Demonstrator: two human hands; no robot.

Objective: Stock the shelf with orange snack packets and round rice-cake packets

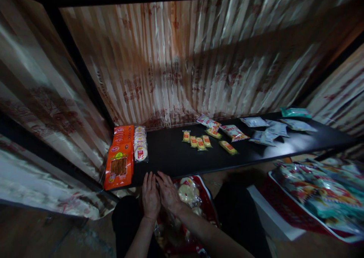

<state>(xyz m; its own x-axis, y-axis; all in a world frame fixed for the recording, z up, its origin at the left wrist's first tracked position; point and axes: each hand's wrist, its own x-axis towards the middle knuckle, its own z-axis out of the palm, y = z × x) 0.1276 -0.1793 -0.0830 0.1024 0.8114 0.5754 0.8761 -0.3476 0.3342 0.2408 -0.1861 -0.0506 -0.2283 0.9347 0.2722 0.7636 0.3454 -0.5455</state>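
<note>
My left hand [150, 199] and my right hand [170, 194] are side by side at the front edge of the black shelf [163, 155], backs up and fingers pointing forward. Their fingers are close together and slightly bent, the thumbs out of sight. Whatever lies beneath the palms is hidden. Just below, between my knees, a red container [207, 191] holds clear-wrapped round white crackers [187, 191]. On the shelf beyond my hands stands a row of similar wrapped crackers [140, 146], beside overlapping orange snack packets [118, 163] at the left end.
Small yellow packets [201, 143] lie mid-shelf, near red-and-white packets [234, 132]. Silvery packets [274, 129] and a green packet [295, 112] are farther right. A red tub with a white rim [284, 195], full of packets, stands at the right. Black posts [76, 61] and patterned sheeting surround the shelf.
</note>
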